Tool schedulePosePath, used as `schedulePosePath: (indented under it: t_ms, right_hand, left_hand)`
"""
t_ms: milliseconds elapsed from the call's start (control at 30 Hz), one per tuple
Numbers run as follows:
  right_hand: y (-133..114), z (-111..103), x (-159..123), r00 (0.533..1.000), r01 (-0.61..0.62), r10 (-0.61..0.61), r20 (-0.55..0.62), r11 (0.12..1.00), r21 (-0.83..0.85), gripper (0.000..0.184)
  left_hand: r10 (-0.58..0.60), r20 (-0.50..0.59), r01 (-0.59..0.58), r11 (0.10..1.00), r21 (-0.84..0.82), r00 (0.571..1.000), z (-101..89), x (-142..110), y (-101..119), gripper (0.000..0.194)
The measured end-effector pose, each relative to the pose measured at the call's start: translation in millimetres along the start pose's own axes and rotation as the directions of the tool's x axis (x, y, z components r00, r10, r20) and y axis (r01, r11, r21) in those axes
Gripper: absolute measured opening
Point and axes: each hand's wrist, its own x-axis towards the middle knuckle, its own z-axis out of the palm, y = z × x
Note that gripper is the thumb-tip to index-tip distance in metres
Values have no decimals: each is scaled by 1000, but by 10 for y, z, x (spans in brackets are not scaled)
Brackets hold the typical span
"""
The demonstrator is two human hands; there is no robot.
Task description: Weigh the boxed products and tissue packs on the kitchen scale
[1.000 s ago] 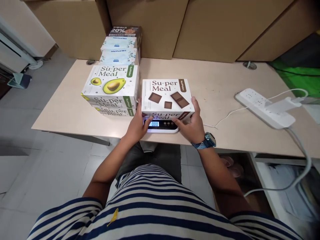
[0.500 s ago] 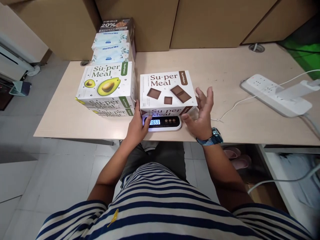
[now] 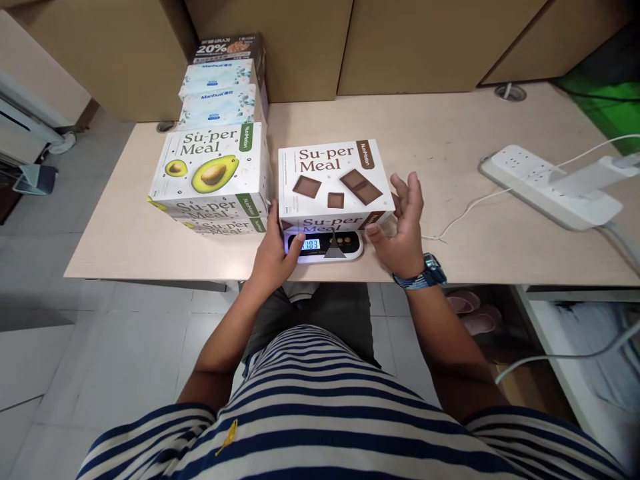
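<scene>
In the head view, a white box (image 3: 336, 179) with brown chocolate squares and "Su-per Meal" lettering sits mid-frame on a scale (image 3: 353, 250). The left hand (image 3: 275, 252) is at its lower-left corner, grip unclear; the right hand (image 3: 404, 237) is spread beside its right edge.

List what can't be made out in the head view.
Most of the scale: head view, hidden under the chocolate box.
Left edge of its display: head view, behind the thumb of the left hand.
Far end of the grey cable: head view, cut off by the right edge.
</scene>
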Motion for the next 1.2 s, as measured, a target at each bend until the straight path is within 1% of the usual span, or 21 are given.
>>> schedulePosePath:
  t_ms: [133, 300, 367, 667, 767, 867, 967, 1067, 1133, 1200]
  right_hand:
    - [15, -1, 3, 1000, 18, -17, -21, 999, 33, 119]
    - [24, -8, 5, 1000, -22, 22, 0, 999, 24, 121]
    - [39, 3, 4, 1000, -25, 25, -10, 999, 44, 122]
    - [243, 107, 25, 997, 70, -61, -54, 982, 177, 117]
    - [224, 114, 21, 998, 47, -36, -54, 977, 209, 116]
    - [200, 105, 17, 999, 17, -7, -44, 969, 245, 115]
    - [207, 66, 19, 1000, -16, 17, 2, 946, 325, 113]
    - [200, 5, 28, 992, -79, 28, 122, 896, 437, 103]
    - [165, -26, 38, 980, -101, 6, 198, 874, 475, 100]
    - [118, -39, 48, 971, -99, -22, 238, 870, 483, 100]
  left_hand:
    - [19, 1, -19, 1000, -16, 1000, -3, -7, -13, 87]
    - [17, 1, -17, 1000, -4, 1000, -8, -14, -17, 84]
    - [29, -3, -29, 1000, 11, 1000, -12, -9, -13, 81]
    - [64, 20, -65, 997, 40, 998, -18, 28, -23, 80]
    - [94, 15, -95, 995, 27, 995, -19, 26, -34, 79]
    - [95, 14, -95, 995, 27, 995, -21, 24, -47, 79]
    - [73, 20, -74, 997, 30, 997, -20, 23, -62, 82]
    - [89, 17, -89, 996, 5, 996, -9, 27, -73, 84]
    - [121, 16, -121, 993, -7, 993, -2, 32, -75, 88]
    - [140, 14, -140, 990, -6, 990, -4, 38, -71, 92]
